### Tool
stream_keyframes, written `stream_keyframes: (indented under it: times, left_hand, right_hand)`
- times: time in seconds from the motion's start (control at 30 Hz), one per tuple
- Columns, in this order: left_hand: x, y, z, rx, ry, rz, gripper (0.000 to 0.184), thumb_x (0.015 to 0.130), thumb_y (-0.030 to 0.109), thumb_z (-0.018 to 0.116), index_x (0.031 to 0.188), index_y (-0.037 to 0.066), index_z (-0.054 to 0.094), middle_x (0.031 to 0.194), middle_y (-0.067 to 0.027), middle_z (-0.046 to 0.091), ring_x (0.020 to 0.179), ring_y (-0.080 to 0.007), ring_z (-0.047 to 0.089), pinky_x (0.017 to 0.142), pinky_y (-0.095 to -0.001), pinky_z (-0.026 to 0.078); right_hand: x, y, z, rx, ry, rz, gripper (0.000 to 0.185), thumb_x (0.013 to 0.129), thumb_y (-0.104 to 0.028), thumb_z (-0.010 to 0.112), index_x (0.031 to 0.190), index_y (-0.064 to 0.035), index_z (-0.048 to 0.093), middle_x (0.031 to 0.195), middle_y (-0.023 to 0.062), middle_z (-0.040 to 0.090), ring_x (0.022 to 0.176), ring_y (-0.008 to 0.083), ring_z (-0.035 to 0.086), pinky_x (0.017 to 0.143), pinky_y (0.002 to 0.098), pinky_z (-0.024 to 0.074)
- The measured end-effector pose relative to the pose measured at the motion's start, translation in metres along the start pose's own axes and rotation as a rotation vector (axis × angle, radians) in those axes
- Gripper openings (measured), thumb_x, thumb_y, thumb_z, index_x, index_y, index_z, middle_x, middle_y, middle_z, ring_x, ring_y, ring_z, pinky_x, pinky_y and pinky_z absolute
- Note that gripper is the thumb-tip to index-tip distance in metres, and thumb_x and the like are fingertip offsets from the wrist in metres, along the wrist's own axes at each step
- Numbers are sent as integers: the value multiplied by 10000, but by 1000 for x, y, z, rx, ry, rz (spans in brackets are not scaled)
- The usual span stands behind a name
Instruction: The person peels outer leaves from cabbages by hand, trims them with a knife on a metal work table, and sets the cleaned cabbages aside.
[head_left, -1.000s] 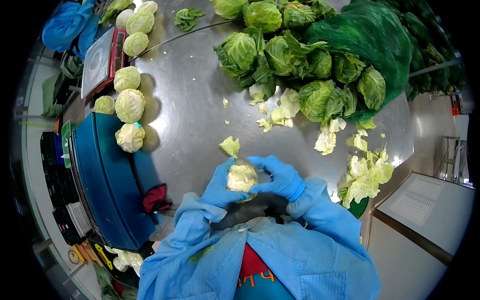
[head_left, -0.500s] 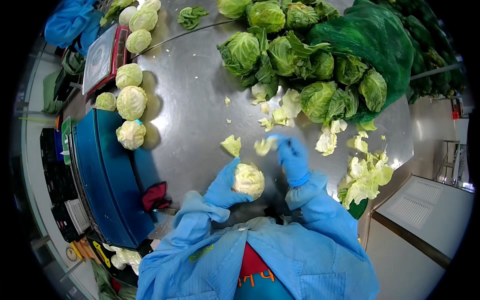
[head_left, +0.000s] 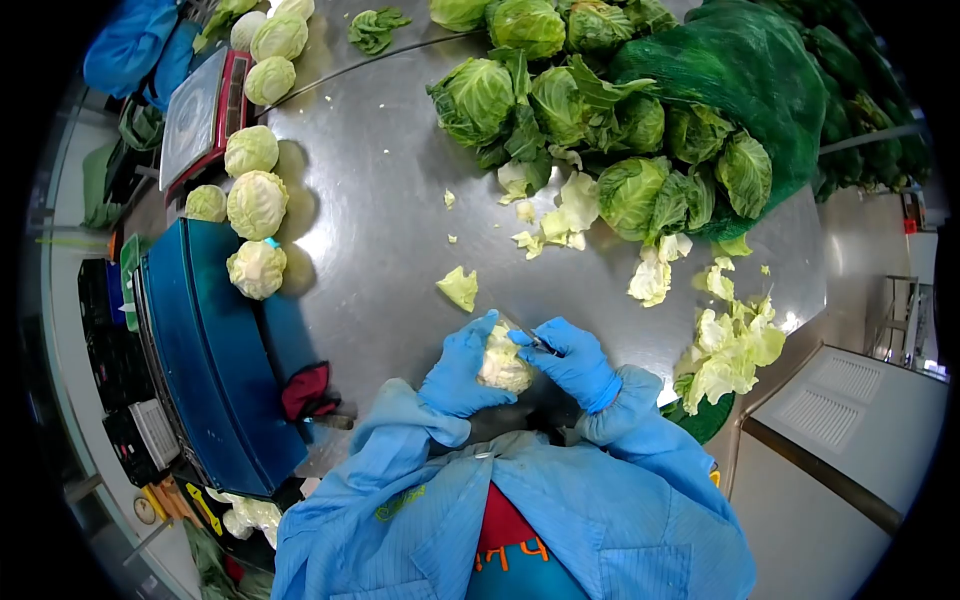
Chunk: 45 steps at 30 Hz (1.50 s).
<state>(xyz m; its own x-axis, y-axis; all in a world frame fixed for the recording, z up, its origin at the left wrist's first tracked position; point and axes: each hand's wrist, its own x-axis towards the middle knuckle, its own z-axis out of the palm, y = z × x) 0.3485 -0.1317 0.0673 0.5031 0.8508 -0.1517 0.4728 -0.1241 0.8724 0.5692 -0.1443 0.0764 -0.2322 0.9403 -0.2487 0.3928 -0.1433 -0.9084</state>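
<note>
A pale, trimmed cabbage (head_left: 506, 366) sits in my left hand (head_left: 462, 368), whose gloved fingers curl round its left side. My right hand (head_left: 578, 364), also in a blue glove, is closed on a small knife (head_left: 541, 345), and only a short dark part of it shows. Its tip end is at the cabbage's upper right side; whether it cuts in I cannot tell. A loose leaf piece (head_left: 458, 288) lies on the steel table (head_left: 370, 230) just beyond my left hand.
Untrimmed green cabbages (head_left: 475, 102) spill from a green net bag (head_left: 735, 80) at the far right. Leaf scraps (head_left: 737, 355) are heaped at the right. Trimmed cabbages (head_left: 257, 205) line the left side, beside a red scale (head_left: 205, 120) and a blue box (head_left: 215, 340).
My right hand has come down and left to the cabbage; the pale leaf piece at its fingers is gone from there. My left hand still holds the cabbage.
</note>
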Motion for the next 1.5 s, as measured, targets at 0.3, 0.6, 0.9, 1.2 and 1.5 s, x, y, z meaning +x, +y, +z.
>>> stream_keyframes:
  times: [0.3, 0.6, 0.9, 1.2, 1.5]
  left_hand:
    - [5, 4, 7, 38, -66, -99, 1153, 568, 401, 878, 1459, 1, 264, 1370, -247, 414, 1263, -407, 406, 1068, -456, 317]
    - [-16, -5, 3, -288, 65, -328, 1138, 578, 319, 898, 1457, -6, 253, 1378, -219, 408, 1245, -335, 450, 1034, -426, 393]
    - [-30, 10, -21, -1027, -78, -891, 818, 667, 264, 857, 1324, -9, 452, 1169, -115, 612, 1060, -199, 590, 932, -347, 478]
    - [-1, 8, -5, 334, 10, 159, 1199, 538, 402, 892, 1484, 51, 244, 1484, -281, 230, 1360, -458, 260, 1107, -493, 268]
    - [-17, -41, -15, -1060, -81, -186, 1066, 649, 470, 822, 1457, 33, 283, 1444, -217, 366, 1284, -376, 440, 1069, -462, 379]
  right_hand:
    - [2, -49, -47, 742, 75, 150, 251, 863, -173, 690, 1074, -38, 667, 865, 43, 659, 577, 72, 506, 504, 230, 410]
    - [-11, 6, -32, 516, 342, 441, 397, 867, -92, 678, 1256, -52, 606, 1000, -2, 677, 651, 4, 483, 553, 162, 381]
    - [-15, 20, 51, 808, 171, 230, 481, 833, -54, 711, 1289, -21, 561, 1261, 63, 598, 991, 89, 565, 923, 235, 442]
    - [56, 41, 33, 233, 140, 169, 352, 912, -185, 621, 1247, -82, 601, 980, 32, 666, 849, 100, 602, 795, 253, 487]
    - [103, 8, 44, 622, 123, 305, 314, 946, -214, 561, 1227, -83, 611, 998, 50, 661, 719, 110, 608, 678, 268, 523]
